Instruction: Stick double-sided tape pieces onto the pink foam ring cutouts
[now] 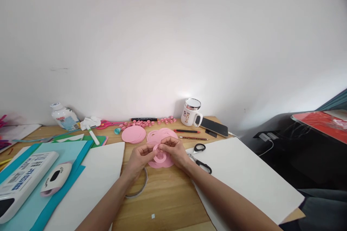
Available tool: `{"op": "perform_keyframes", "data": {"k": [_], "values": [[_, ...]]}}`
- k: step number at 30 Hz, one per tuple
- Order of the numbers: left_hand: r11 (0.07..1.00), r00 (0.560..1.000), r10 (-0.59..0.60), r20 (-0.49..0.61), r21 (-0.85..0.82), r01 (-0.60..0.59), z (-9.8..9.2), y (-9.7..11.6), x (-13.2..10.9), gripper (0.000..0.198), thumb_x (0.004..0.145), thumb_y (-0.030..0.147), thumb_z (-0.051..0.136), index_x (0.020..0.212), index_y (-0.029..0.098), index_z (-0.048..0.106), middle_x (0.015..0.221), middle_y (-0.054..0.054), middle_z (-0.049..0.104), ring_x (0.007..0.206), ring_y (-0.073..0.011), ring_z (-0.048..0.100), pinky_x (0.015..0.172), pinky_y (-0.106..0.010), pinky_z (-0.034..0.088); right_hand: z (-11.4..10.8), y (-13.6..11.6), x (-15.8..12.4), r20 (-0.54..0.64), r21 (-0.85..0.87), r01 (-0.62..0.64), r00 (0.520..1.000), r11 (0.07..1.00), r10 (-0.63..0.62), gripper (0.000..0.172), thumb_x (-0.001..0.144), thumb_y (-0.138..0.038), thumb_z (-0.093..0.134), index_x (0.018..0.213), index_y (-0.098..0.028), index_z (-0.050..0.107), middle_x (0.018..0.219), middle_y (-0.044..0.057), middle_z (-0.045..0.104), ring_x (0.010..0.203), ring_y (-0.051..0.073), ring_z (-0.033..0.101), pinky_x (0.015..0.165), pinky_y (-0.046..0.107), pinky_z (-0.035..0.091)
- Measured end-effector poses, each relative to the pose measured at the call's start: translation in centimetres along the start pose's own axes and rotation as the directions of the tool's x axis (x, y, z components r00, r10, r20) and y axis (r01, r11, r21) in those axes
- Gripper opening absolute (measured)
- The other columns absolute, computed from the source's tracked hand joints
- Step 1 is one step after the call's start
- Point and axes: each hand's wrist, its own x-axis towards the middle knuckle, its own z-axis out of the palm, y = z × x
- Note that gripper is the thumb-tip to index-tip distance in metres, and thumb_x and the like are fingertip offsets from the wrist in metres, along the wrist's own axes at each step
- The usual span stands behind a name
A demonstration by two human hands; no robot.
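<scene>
A small pink paper spiral (159, 157) is held between my two hands above the middle of the wooden desk. My left hand (140, 157) pinches its left edge, and my right hand (173, 149) grips its upper right part with thumb and fingers. Beneath and behind it lie pink paper pieces with curved cut edges (164, 134). A stack of pink paper circles (133, 134) rests to their left. Several small pink rolled paper roses (142, 124) line the back of the desk. By my left wrist is a roll of tape (146, 182).
Black-handled scissors (200, 158) lie on white sheets (244, 173) at the right. Behind are a mug (189, 113), a phone (214, 127) and two pencils (187, 131). Coloured paper (72, 155), a white box (27, 180) and a bottle (64, 116) occupy the left.
</scene>
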Motion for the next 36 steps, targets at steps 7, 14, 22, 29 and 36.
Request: {"op": "perform_keyframes", "data": {"k": [7, 14, 22, 29, 36], "values": [[1.0, 0.999, 0.012, -0.043, 0.015, -0.011, 0.0, 0.1, 0.0, 0.027, 0.065, 0.031, 0.07, 0.084, 0.013, 0.07, 0.07, -0.005, 0.068, 0.063, -0.0147, 0.058, 0.057, -0.023, 0.045, 0.0, 0.0, 0.0, -0.003, -0.03, 0.027, 1.0, 0.999, -0.027, 0.017, 0.057, -0.025, 0.076, 0.071, -0.019, 0.068, 0.071, 0.001, 0.067, 0.061, 0.012, 0.058, 0.061, 0.024, 0.047], [1.0, 0.999, 0.018, -0.028, 0.026, -0.017, -0.2, 0.1, 0.1, 0.026, 0.065, 0.034, 0.069, 0.08, 0.013, 0.069, 0.072, -0.007, 0.069, 0.064, -0.0161, 0.059, 0.058, -0.024, 0.046, 0.1, -0.1, -0.1, 0.006, -0.032, -0.018, 1.0, 0.999, 0.018, 0.022, 0.058, -0.03, 0.075, 0.074, -0.017, 0.068, 0.069, 0.002, 0.068, 0.059, 0.013, 0.059, 0.062, 0.027, 0.047], [0.991, 0.999, 0.036, -0.02, 0.131, -0.033, 0.2, 0.4, -0.2, 0.022, 0.066, 0.034, 0.067, 0.074, 0.014, 0.069, 0.067, -0.005, 0.066, 0.061, -0.0149, 0.055, 0.055, -0.022, 0.042, 0.5, -0.5, -0.3, 0.095, -0.059, 0.031, 0.995, 0.998, -0.026, 0.028, 0.054, -0.03, 0.078, 0.069, -0.019, 0.058, 0.055, -0.003, 0.063, 0.049, 0.013, 0.058, 0.052, 0.026, 0.046], [0.989, 0.997, 0.032, -0.076, 0.15, -0.021, 0.3, 0.2, -0.1, 0.033, 0.07, 0.045, 0.06, 0.064, 0.014, 0.071, 0.062, -0.005, 0.067, 0.061, -0.0176, 0.058, 0.059, -0.026, 0.045, 0.5, -0.5, -0.4, 0.139, -0.088, 0.033, 0.99, 0.996, -0.021, 0.036, 0.052, -0.035, 0.079, 0.07, -0.02, 0.052, 0.053, -0.004, 0.06, 0.048, 0.016, 0.06, 0.052, 0.029, 0.047], [0.98, 1.0, -0.004, -0.02, 0.199, 0.008, -0.1, 0.0, -0.1, 0.03, 0.067, 0.04, 0.065, 0.053, 0.013, 0.066, 0.052, -0.002, 0.063, 0.05, -0.0121, 0.051, 0.049, -0.021, 0.038, 0.7, 0.5, -1.0, 0.134, -0.181, 0.064, 0.99, 0.981, -0.039, 0.036, 0.048, -0.027, 0.08, 0.069, -0.02, 0.051, 0.057, -0.006, 0.052, 0.049, 0.012, 0.057, 0.047, 0.024, 0.042]]}}
